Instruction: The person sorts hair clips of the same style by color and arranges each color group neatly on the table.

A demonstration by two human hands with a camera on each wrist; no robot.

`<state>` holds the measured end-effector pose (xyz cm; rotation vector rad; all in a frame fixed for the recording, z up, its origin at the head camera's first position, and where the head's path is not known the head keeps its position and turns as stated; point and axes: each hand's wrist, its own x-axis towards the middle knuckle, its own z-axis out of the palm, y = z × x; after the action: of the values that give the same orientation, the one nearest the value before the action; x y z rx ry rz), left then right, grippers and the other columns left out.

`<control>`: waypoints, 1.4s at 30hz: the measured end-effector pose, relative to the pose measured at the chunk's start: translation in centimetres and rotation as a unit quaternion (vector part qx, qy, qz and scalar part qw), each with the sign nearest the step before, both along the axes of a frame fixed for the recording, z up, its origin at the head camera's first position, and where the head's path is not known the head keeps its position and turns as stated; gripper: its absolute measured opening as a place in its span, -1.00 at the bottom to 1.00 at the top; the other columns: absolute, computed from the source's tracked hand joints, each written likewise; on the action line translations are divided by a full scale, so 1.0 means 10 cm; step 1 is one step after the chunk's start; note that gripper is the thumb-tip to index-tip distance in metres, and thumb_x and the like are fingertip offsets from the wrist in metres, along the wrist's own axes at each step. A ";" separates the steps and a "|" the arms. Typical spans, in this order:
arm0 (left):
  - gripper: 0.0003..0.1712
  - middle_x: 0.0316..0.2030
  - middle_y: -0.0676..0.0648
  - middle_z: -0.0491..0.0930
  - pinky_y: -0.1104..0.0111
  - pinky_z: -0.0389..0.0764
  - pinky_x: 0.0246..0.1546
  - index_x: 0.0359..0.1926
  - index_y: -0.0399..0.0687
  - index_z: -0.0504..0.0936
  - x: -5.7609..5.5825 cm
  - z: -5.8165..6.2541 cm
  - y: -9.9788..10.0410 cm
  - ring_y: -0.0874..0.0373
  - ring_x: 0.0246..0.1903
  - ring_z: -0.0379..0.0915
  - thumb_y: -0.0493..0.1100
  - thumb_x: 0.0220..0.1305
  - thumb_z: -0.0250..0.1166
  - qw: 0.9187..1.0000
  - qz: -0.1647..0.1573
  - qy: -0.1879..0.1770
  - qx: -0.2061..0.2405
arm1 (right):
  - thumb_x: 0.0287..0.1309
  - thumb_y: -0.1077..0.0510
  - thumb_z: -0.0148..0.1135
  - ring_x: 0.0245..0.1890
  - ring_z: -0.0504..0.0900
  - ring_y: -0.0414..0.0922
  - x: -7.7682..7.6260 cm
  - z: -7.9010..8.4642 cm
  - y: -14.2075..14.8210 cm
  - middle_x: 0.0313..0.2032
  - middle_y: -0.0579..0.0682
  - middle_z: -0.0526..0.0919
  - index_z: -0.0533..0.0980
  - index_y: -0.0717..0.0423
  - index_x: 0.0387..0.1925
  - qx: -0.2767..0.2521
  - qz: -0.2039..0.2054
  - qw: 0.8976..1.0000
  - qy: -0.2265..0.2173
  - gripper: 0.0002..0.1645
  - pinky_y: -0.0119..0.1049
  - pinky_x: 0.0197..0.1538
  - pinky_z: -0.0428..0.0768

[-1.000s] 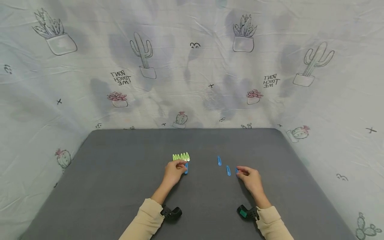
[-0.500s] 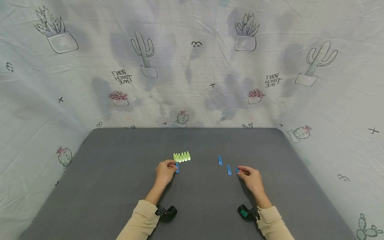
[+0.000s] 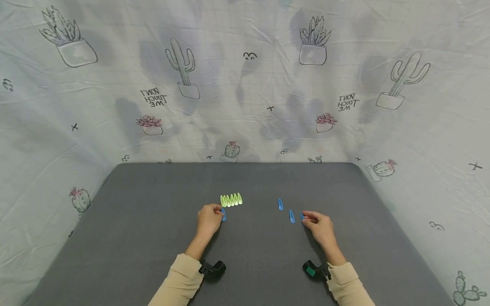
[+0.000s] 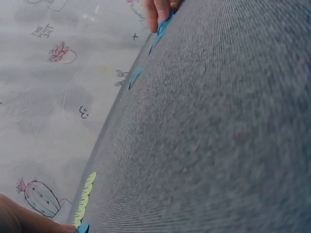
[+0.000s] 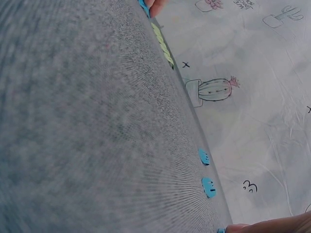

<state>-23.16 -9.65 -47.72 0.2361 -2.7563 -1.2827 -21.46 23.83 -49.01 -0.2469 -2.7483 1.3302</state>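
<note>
In the head view a row of several yellow-green snap hair clips (image 3: 231, 199) lies on the grey table, side by side. Just below the row's left end, my left hand (image 3: 208, 219) pinches a blue snap hair clip (image 3: 223, 214) at the tabletop. Over to the right, my right hand (image 3: 319, 227) holds another blue hair clip (image 3: 302, 216) between thumb and fingers, which partly cover it. Two more blue clips lie loose left of that hand, a nearer clip (image 3: 292, 216) and a farther clip (image 3: 280, 204). The left wrist view shows the left-hand clip (image 4: 83, 227) beside the green row.
The grey table (image 3: 260, 263) has its far edge against a pale curtain (image 3: 245, 85) printed with cacti, which also hangs at both sides. Each wrist wears a black camera mount, the left mount (image 3: 212, 270) and the right mount (image 3: 316, 270).
My left hand has slid the blue hair clip leftward, from under the green row's right end to under its left end. My right hand has stayed put on its blue hair clip.
</note>
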 end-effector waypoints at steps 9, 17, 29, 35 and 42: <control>-0.79 -0.49 -0.09 0.63 0.13 0.54 -0.24 -0.23 -0.33 0.70 -0.02 -0.02 -0.06 0.04 -0.40 0.54 -0.32 0.07 0.33 1.000 -0.017 0.006 -0.009 | 0.09 0.29 0.29 -0.30 0.64 -0.16 -0.01 -0.02 0.00 -0.27 0.12 0.71 0.63 0.22 -0.08 -0.002 -0.002 1.000 0.002 -0.69 -0.48 -0.31 0.48; -0.70 -0.37 -0.11 0.55 0.22 0.54 -0.28 -0.10 -0.31 0.65 -0.06 -0.11 -0.17 0.09 -0.36 0.49 -0.29 0.11 0.36 0.995 -0.077 0.047 -0.030 | 0.10 0.30 0.28 -0.32 0.63 -0.20 -0.02 -0.03 0.00 -0.27 0.13 0.71 0.63 0.25 -0.08 -0.009 0.000 1.000 0.001 -0.69 -0.50 -0.32 0.48; -0.56 -0.33 -0.04 0.46 0.32 0.44 -0.36 0.08 -0.18 0.60 -0.16 -0.20 -0.31 0.23 -0.41 0.35 -0.18 0.15 0.36 0.977 -0.176 0.086 -0.080 | 0.11 0.28 0.27 -0.34 0.62 -0.25 0.01 -0.02 0.01 -0.28 0.12 0.71 0.62 0.22 -0.07 -0.013 0.005 1.000 0.007 -0.69 -0.46 -0.33 0.48; -0.55 -0.35 -0.01 0.39 0.37 0.40 -0.40 0.11 -0.15 0.59 -0.16 -0.20 -0.32 0.25 -0.43 0.28 -0.16 0.18 0.34 0.977 -0.184 0.071 -0.078 | 0.12 0.28 0.27 -0.32 0.63 -0.19 0.01 -0.02 0.00 -0.26 0.13 0.71 0.62 0.23 -0.06 -0.020 0.006 1.000 0.000 -0.69 -0.46 -0.33 0.48; -0.58 -0.37 -0.05 0.39 0.39 0.37 -0.43 0.07 -0.24 0.60 -0.16 -0.21 -0.32 0.24 -0.44 0.26 -0.19 0.18 0.33 0.976 -0.183 0.087 -0.075 | 0.13 0.24 0.26 -0.28 0.63 -0.18 0.00 -0.02 0.01 -0.23 0.11 0.71 0.61 0.19 -0.03 -0.017 0.005 1.000 -0.008 -0.67 -0.46 -0.31 0.48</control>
<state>-24.74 -12.90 -49.81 -0.3939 -2.8064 -1.0889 -21.45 23.97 -49.18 -0.2485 -2.7450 1.3842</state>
